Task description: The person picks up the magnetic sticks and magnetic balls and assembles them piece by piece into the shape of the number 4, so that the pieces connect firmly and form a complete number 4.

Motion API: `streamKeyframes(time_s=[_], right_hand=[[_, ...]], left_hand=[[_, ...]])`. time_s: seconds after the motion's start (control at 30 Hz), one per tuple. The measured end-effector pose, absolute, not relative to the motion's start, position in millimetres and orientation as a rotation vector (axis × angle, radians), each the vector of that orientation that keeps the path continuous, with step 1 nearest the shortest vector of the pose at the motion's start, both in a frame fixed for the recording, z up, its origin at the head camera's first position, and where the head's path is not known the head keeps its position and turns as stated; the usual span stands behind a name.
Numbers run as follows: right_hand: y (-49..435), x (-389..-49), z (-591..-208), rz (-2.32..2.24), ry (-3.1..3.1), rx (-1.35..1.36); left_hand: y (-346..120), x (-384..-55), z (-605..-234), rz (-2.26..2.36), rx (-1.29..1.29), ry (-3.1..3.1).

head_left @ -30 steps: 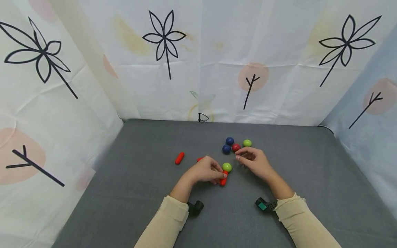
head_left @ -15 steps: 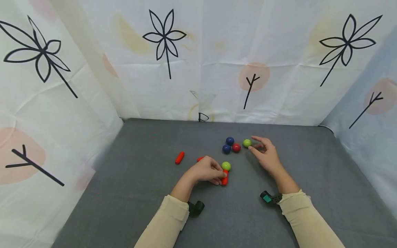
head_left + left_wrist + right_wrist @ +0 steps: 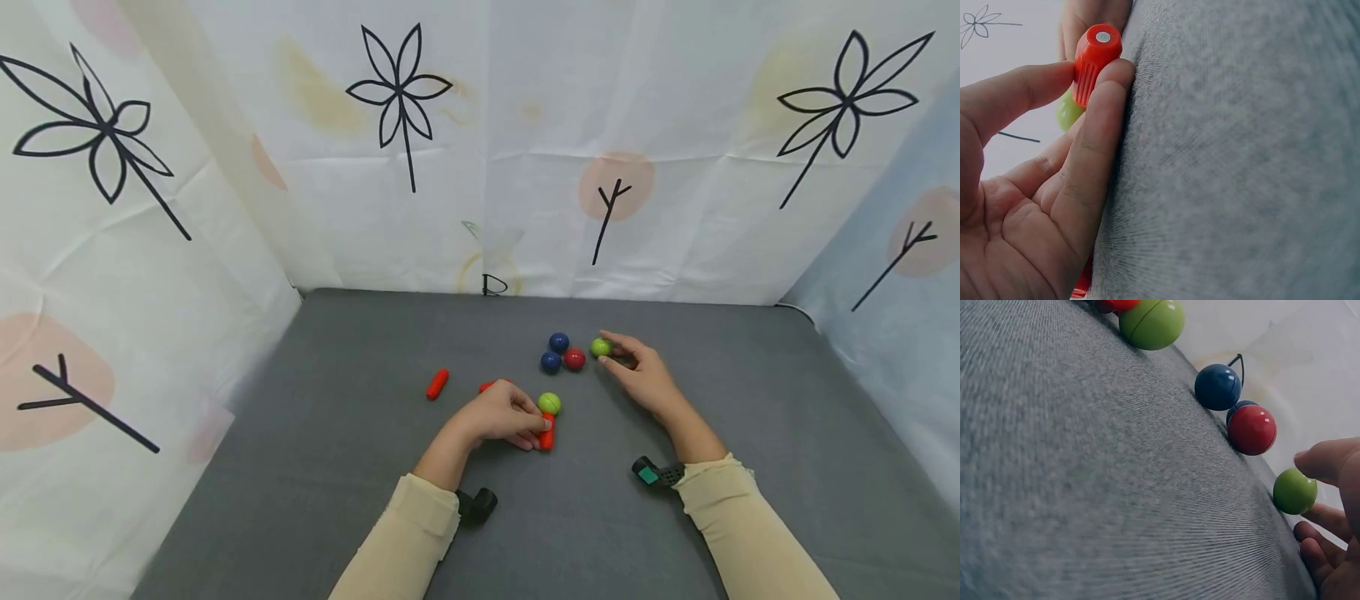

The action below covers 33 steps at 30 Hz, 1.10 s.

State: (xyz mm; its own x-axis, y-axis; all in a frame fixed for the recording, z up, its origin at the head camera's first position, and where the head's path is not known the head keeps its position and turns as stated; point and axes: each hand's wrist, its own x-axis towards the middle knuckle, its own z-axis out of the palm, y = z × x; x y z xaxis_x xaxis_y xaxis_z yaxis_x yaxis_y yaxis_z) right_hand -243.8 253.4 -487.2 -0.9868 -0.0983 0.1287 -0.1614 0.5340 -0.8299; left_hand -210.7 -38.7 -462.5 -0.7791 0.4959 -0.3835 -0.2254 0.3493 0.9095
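My left hand (image 3: pixel 502 414) pinches a red magnetic rod (image 3: pixel 547 433) between thumb and fingers. The rod's far end meets a green ball (image 3: pixel 550 403); its near end, with a round silvery disc, faces the left wrist view. Beyond it, the thumb and fingers of my right hand (image 3: pixel 641 375) close around a second green ball (image 3: pixel 600 347), which rests on the table. In the right wrist view the thumb lies over this green ball (image 3: pixel 1295 490), with fingers behind it.
Two blue balls (image 3: pixel 551 362) and a red ball (image 3: pixel 574 359) sit together left of the right hand. A loose red rod (image 3: pixel 438 384) lies at left; another red rod (image 3: pixel 487 386) is partly hidden behind the left hand. Patterned cloth (image 3: pixel 525 167) hangs behind the grey table (image 3: pixel 360 400).
My right hand has moved right and away from beside the red ball to the far green ball, its fingers now around it. The left hand keeps its pinch, with the rod turned slightly.
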Motion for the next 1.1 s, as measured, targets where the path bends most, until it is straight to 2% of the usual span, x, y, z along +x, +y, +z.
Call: streamKeyframes(time_s=[0.63,0.93,1.1], right_hand=[[258.3,-239.2,-486.9,1.411,-2.679,0.219],[246.2,-203.5,-479.5,1.571,-2.622,0.224],[235.5,-178.7,-478.8,1.635,-2.62,0.513]], left_hand=[[-38.1,-212.9,-462.4,1.504,0.249,1.931],[-42.2,-213.0,-464.3,1.507,0.249,1.948],[-41.7,-213.3,-464.9,1.517,0.24,1.947]])
